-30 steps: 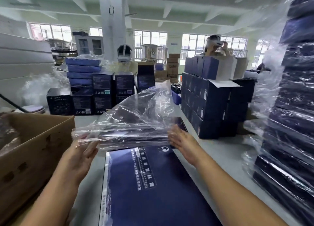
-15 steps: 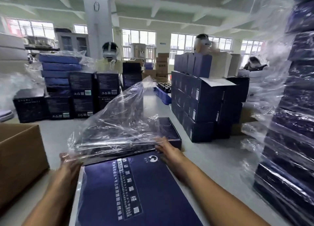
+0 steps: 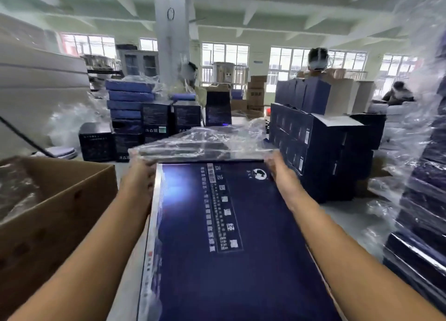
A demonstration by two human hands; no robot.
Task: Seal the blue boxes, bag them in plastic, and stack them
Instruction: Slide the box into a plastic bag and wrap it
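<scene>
Blue box lies flat on the surface, its far end at 12 o'clock entering the plastic bag. Left hand at 11 o'clock and right hand at 1 o'clock each grip the bag's mouth. Cardboard carton at 9 o'clock.

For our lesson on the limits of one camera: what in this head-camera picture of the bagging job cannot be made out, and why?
All head view.
1. Fingers of the left hand and right hand: smeared by motion blur at the plastic bag; grip unclear.
2. The blue box: near end cut off by the bottom edge; print blurred, unreadable.
3. The cardboard box: contents blurred.
4. The people behind: too small, blurred.
</scene>
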